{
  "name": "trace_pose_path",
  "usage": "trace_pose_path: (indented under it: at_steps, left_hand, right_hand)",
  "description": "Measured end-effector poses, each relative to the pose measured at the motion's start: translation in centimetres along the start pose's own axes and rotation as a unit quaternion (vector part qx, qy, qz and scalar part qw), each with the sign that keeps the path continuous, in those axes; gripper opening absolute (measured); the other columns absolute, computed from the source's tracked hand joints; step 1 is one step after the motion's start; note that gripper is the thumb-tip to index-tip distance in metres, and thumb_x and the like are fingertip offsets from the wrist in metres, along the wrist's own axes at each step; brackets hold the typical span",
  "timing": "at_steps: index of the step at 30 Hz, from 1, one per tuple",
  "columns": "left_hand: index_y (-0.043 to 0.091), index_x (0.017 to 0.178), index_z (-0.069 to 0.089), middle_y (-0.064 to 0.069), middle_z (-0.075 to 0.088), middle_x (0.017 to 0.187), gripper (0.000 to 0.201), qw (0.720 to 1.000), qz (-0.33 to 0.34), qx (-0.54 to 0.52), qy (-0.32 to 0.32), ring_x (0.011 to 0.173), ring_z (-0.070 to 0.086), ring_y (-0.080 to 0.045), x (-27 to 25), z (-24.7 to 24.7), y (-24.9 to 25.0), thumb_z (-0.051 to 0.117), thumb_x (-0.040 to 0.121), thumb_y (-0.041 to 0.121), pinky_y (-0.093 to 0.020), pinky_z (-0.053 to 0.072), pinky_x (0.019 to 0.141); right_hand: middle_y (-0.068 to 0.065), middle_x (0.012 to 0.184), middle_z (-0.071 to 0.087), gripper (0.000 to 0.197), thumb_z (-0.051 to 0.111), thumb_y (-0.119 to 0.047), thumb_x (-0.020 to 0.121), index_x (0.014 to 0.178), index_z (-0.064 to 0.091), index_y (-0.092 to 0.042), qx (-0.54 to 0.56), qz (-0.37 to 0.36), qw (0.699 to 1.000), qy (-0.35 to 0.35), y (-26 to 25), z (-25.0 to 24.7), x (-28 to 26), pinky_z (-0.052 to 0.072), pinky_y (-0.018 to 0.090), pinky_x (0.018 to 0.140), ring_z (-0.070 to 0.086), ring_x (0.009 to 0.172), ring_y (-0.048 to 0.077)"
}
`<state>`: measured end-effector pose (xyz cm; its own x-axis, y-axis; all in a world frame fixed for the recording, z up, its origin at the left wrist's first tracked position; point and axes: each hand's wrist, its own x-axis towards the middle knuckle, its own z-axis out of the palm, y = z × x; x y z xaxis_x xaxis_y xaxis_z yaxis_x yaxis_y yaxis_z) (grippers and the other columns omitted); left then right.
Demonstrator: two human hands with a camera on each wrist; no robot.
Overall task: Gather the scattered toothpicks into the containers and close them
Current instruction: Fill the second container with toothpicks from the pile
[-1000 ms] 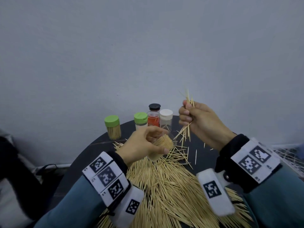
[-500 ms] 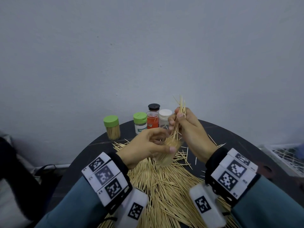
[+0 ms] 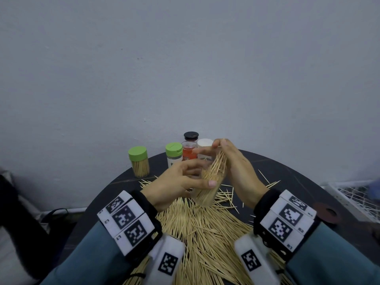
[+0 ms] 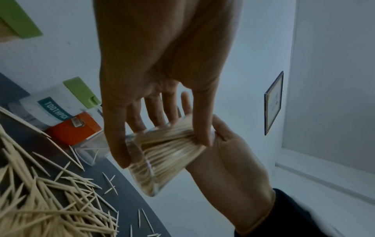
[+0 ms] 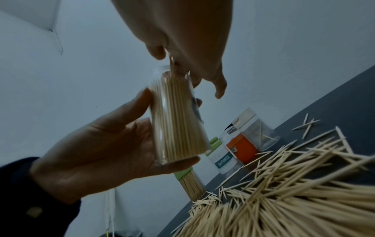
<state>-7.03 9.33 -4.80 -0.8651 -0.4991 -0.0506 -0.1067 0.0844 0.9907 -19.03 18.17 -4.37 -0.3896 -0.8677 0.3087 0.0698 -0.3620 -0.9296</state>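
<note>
We find the clear container (image 3: 205,189), nearly packed and still lidless, held tilted above the worktop (image 3: 287,177) by the left hand (image 3: 174,186), whose fingers wrap its wall, while the right hand (image 3: 236,167) pinches a toothpick bundle (image 3: 219,163) and feeds it into the mouth. Behind that container stand a green-lidded jar (image 3: 138,161) full and capped, a second green-lidded jar (image 3: 174,155), a red-labelled jar (image 3: 189,153) and a white-lidded jar (image 3: 204,150) holding few. We judge the task far from done: a large toothpick heap (image 3: 205,233) lies just below the container.
</note>
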Motion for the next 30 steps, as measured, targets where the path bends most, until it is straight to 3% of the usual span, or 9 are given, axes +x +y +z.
trace_pose_path:
  at_steps: [2,5,10,15,17,22,27,30]
  left_hand:
    - [0.018,0.122,0.061,-0.008,0.067,0.118,0.047,1.0,-0.007,0.005,-0.009,0.11,0.062,-0.022,0.0,0.0,0.0,0.072,0.077,0.011,-0.044,0.05,0.093]
    - [0.017,0.122,0.06,-0.009,0.067,0.118,0.051,1.0,-0.011,-0.014,-0.008,0.11,0.063,-0.023,0.0,0.1,0.1,0.072,0.073,0.015,-0.046,0.05,0.093]
    - [0.012,0.122,0.06,-0.005,0.068,0.116,0.054,0.996,-0.028,-0.09,0.002,0.108,0.064,-0.017,0.1,-0.2,0.0,0.07,0.069,0.017,-0.043,0.055,0.086]
    - [0.012,0.12,0.062,-0.001,0.069,0.11,0.05,0.994,-0.032,-0.1,-0.001,0.104,0.064,-0.013,0.1,-0.4,0.0,0.068,0.071,0.018,-0.039,0.056,0.082]
    - [0.011,0.121,0.061,-0.001,0.068,0.109,0.052,0.994,-0.029,-0.103,0.004,0.101,0.065,-0.011,0.1,-0.4,0.1,0.068,0.071,0.018,-0.036,0.057,0.079]
    - [0.007,0.124,0.059,-0.004,0.067,0.108,0.056,0.992,-0.032,-0.119,0.027,0.099,0.064,-0.012,0.2,-0.6,0.0,0.068,0.07,0.016,-0.039,0.056,0.081]
    - [0.01,0.121,0.06,-0.007,0.068,0.115,0.053,0.998,-0.032,-0.059,-0.004,0.109,0.063,-0.021,0.2,-0.4,-0.3,0.071,0.069,0.016,-0.045,0.052,0.089]
    - [0.009,0.12,0.06,-0.009,0.068,0.117,0.056,0.999,-0.026,-0.046,0.007,0.109,0.063,-0.024,0.2,-0.4,-0.3,0.072,0.066,0.016,-0.044,0.052,0.088]
  right_hand:
    - [0.008,0.096,0.072,0.027,0.025,-0.027,0.102,0.089,0.045,-0.013,0.013,-0.012,1.0,0.015,0.0,-0.1,0.2,0.056,0.031,0.074,0.068,0.085,0.02]
    - [0.006,0.086,0.072,0.026,0.024,-0.02,0.102,0.088,0.044,-0.01,0.015,-0.034,0.999,0.02,0.2,-0.3,0.2,0.054,0.022,0.066,0.069,0.079,0.014]
    - [0.01,0.099,0.069,0.03,0.028,-0.014,0.101,0.087,0.054,-0.011,-0.07,-0.042,0.997,-0.009,0.8,-0.3,0.2,0.047,0.012,0.075,0.066,0.091,0.008]
    - [0.002,0.107,0.069,0.027,0.034,-0.017,0.1,0.12,0.051,-0.013,-0.099,-0.035,0.994,-0.011,0.9,-0.5,0.2,0.046,0.009,0.079,0.064,0.097,0.0]
    - [0.001,0.115,0.066,0.031,0.033,-0.018,0.1,0.12,0.056,-0.013,-0.12,-0.041,0.992,-0.016,0.6,-0.7,0.3,0.044,0.009,0.085,0.06,0.104,-0.001]
    - [-0.003,0.122,0.06,0.036,0.031,-0.012,0.101,0.126,0.055,-0.006,-0.166,-0.011,0.984,-0.06,0.8,-0.9,0.5,0.037,-0.002,0.079,0.055,0.101,-0.015]
    - [-0.002,0.13,0.057,0.034,0.034,-0.018,0.1,0.126,0.057,-0.014,-0.236,0.023,0.967,-0.089,1.3,-1.2,0.8,0.038,0.004,0.092,0.051,0.117,0.0]
    - [-0.004,0.132,0.054,0.034,0.035,-0.018,0.1,0.128,0.055,-0.015,-0.25,0.036,0.962,-0.106,1.0,-1.4,0.8,0.035,-0.003,0.087,0.048,0.116,-0.004]
